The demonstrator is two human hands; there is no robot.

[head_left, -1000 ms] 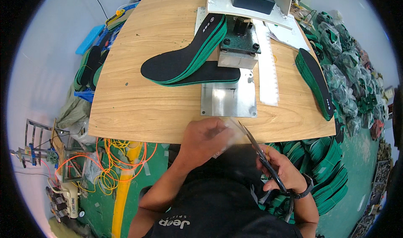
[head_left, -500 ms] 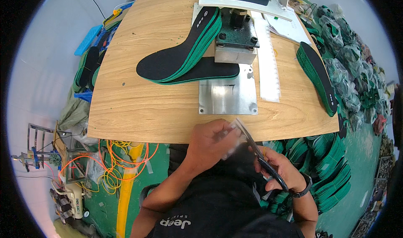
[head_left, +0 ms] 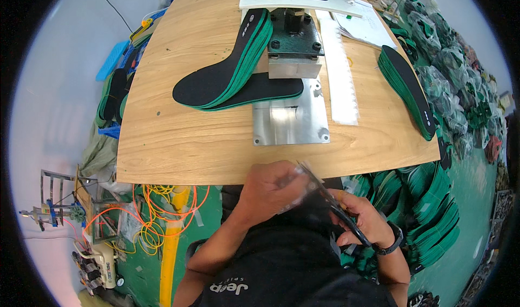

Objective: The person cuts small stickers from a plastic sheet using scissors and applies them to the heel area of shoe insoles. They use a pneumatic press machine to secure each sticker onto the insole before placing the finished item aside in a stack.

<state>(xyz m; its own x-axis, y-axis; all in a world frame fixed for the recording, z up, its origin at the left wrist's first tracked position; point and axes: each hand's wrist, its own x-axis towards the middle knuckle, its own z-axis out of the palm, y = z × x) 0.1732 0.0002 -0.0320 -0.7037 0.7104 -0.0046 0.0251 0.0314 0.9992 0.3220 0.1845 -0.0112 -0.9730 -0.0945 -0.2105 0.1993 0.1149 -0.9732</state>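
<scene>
Just off the table's front edge, my left hand (head_left: 271,190) pinches a small clear plastic piece (head_left: 295,201), blurred by motion. Black-handled scissors (head_left: 348,222) are in my right hand (head_left: 369,220), their blades pointing up and left to the plastic beside my left fingers. Whether the blades touch the plastic I cannot tell. Beyond my hands, a stack of black and green insoles (head_left: 230,71) lies on the table, tilted over further insoles (head_left: 276,89) that reach under the press block (head_left: 295,67). Below that block is a shiny metal plate (head_left: 290,125).
A white toothed strip (head_left: 342,79) and papers (head_left: 364,25) lie right of the press on the wooden table (head_left: 184,144). Another insole stack (head_left: 407,93) is near the right edge. Bundled insoles (head_left: 428,220) fill the floor at right; orange and yellow hoses (head_left: 149,220) coil at left.
The view has shifted slightly. My left hand and the scissors' blades have come a little lower and closer together, and less of the plastic shows above my fingers.
</scene>
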